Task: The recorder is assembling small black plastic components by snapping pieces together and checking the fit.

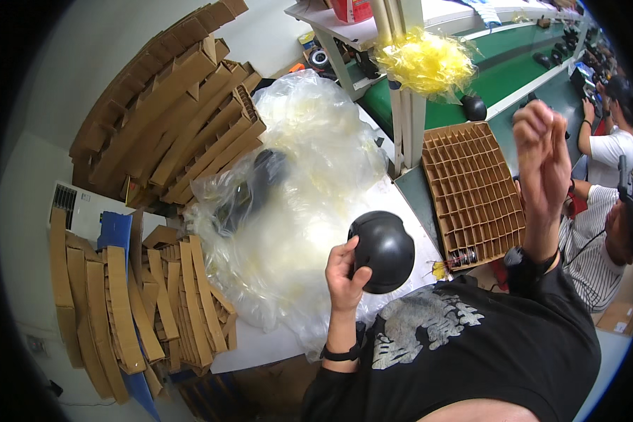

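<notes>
A smooth black rounded shell (383, 252) is held upright over the white table's edge, close to my body. My left hand (344, 278) grips its left side, thumb in front and fingers at the rim. My right hand (543, 151) is raised at the right, above the cardboard divider tray (432, 204). Its fingers are curled and pressed together, and whatever they may hold is hidden. Left of the shell spreads a big heap of clear plastic bags (295, 232), with a dark object (264, 179) showing through the film.
Yellowish plastic bags (429, 62) hang from a white post (409, 133). Cardboard dividers (155, 112) are stacked at the left, with more (130, 309) below. Another black dome (474, 107) lies by the green conveyor (496, 53). Two people (598, 225) work at the right.
</notes>
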{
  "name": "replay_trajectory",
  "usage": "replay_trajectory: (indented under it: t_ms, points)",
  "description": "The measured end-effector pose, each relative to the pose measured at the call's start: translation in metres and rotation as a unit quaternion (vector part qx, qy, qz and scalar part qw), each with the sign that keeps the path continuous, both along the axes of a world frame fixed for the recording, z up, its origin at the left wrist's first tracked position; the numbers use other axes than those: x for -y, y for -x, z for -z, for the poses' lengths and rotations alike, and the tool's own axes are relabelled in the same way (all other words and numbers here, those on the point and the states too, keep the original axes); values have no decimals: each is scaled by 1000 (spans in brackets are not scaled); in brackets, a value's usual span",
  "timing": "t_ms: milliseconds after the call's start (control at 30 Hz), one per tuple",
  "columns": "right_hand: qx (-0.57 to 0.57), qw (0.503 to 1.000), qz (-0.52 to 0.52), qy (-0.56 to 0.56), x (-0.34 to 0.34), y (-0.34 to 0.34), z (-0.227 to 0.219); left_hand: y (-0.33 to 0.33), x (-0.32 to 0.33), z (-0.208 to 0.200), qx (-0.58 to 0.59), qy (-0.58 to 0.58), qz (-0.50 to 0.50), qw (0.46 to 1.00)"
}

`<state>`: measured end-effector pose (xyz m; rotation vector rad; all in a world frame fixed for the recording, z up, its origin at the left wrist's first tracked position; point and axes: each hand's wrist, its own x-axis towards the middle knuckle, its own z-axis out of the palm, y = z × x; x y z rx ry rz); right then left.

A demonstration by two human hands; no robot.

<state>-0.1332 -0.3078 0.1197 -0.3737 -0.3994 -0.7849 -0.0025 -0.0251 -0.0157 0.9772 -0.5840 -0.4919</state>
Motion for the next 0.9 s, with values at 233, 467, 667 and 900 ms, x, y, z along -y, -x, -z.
replay_trajectory:
  t_ms: [233, 467, 667, 900]
  points:
    - [-179, 704, 591, 350, 61, -67, -9, 4, -20, -2, -41, 37, 69, 996]
    - [-240, 737, 458, 436, 51, -107, 28, 7, -2, -8, -191, 11, 81, 978]
    - [-128, 662, 85, 734, -50, -50, 11, 6, 9, -18, -346, -31, 206, 915]
    - [-329, 774, -306, 445, -29, -31, 142, 10, 23, 1, -417, -1, 385, 823]
